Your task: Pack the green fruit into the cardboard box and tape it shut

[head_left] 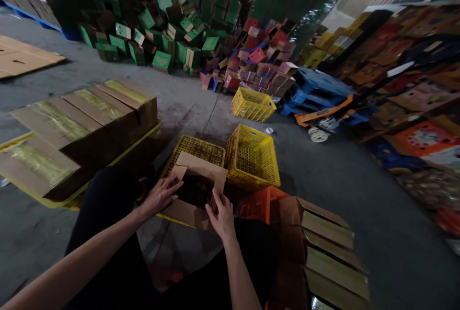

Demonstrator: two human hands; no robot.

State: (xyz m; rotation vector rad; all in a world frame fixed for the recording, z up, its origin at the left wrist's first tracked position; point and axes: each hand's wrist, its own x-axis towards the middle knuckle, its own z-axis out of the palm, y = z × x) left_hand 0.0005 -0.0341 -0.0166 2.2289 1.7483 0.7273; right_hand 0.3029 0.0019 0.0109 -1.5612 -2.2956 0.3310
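Note:
In front of my knees, an open cardboard box [189, 212] rests on an upturned-looking yellow plastic crate [196, 145]. Its far flap stands folded outward, and the inside is dark, so the contents cannot be made out. My left hand [161, 197] touches the left flap, fingers stretched out and slightly apart. At the right side of the box is my right hand [222, 216], its thumb and fingers spread against the flap there. Neither hand visibly grips anything.
Taped cartons [97, 109] fill a yellow crate at left. More cartons [327, 243] sit at right by an orange crate [256, 204]. Yellow crates [253, 156] stand ahead. Beyond are piled green boxes [161, 61], red boxes [257, 54], blue pallets [316, 87] and an orange pallet jack [323, 113].

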